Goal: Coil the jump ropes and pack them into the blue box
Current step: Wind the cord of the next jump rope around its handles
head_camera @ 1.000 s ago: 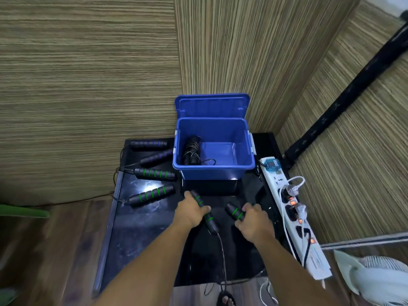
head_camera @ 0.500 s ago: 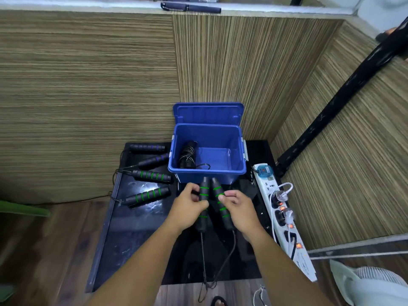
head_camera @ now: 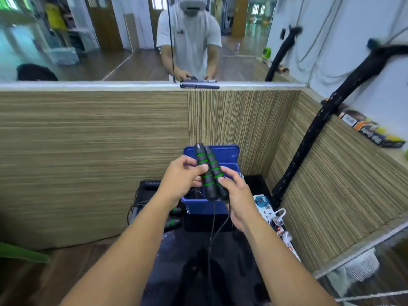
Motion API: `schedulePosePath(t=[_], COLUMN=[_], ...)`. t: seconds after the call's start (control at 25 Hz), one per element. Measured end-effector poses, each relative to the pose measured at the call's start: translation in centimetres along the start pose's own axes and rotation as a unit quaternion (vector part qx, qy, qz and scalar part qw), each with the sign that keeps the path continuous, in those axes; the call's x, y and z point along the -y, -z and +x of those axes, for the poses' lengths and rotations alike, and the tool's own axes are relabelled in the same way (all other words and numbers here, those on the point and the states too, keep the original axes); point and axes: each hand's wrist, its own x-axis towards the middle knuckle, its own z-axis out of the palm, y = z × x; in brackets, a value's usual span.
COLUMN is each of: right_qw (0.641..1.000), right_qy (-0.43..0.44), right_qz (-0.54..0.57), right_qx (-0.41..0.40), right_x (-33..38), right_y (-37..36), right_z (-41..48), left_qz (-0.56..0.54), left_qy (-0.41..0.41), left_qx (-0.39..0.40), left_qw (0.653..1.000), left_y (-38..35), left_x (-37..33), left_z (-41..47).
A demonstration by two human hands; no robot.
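Two handles [head_camera: 208, 173] held side by side and touching. Long axes near upright, tops tilted slightly left, cord ends down. Cords [head_camera: 213, 219] hang toward black table [head_camera: 172, 257]. Left hand [head_camera: 182, 176] curled round left handle, right hand [head_camera: 235, 192] pinches right one. Handles raised before blue box [head_camera: 205, 206]; half second ago lower, at box front wall.

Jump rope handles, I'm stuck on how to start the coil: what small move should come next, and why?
Probably pass both handles into the left hand alone, freeing the right hand to gather cord. The handles lie side by side, gripped by both hands, while the cord hangs in two loose strands, uncoiled, before the open blue box.
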Motion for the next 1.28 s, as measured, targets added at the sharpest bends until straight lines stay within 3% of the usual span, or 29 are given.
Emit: schedulePosePath(t=[0.24,0.28,0.36,0.48,0.56,0.68,0.76,0.84,0.96,1.2,1.28], right_qw=[0.998,0.998,0.997,0.996,0.993,0.983,0.973,0.968,0.975,0.987,0.989], right_qy=[0.016,0.013,0.008,0.001,-0.007,-0.005,-0.002,-0.003,-0.002,0.015,0.01], right_qz=[0.007,0.015,0.019,0.002,-0.023,-0.07,-0.104,-0.131,-0.121,-0.076,-0.058], right_qx=[0.063,0.065,0.071,0.092,0.115,0.172,0.208,0.216,0.186,0.141,0.135], right_x=[3.1,3.5,4.5,6.2,7.4,9.2,10.3,11.0,11.2,10.9,11.2], right_y=[-1.6,-1.7,-1.6,-0.9,-0.3,0.6,0.8,1.0,1.5,1.4,0.9], right_z=[-3.1,-3.4,-3.9,-4.2,-4.3,-4.4,-4.3,-4.0,-3.4,-2.7,-2.5], left_qz=[-0.049,-0.028,0.134,0.375,0.512,0.712,0.751,0.75,0.728,0.701,0.709], left_qy=[-0.017,-0.033,-0.104,-0.237,-0.31,-0.305,-0.295,-0.294,-0.294,-0.299,-0.303], left_qx=[0.04,0.043,0.024,-0.011,0.026,0.117,0.155,0.171,0.15,0.123,0.107], left_qw=[0.998,0.998,0.985,0.896,0.801,0.621,0.57,0.567,0.601,0.636,0.628], left_y=[1.5,1.6,2.1,3.5,4.4,3.9,2.9,2.3,2.4,2.6,2.6], left_x=[-5.2,-5.6,-6.7,-8.8,-10.3,-12.2,-12.9,-13.5,-13.8,-13.1,-13.3], left_z=[-2.0,-2.2,-2.6,-3.1,-3.3,-3.0,-2.7,-2.5,-2.8,-2.4,-2.3])
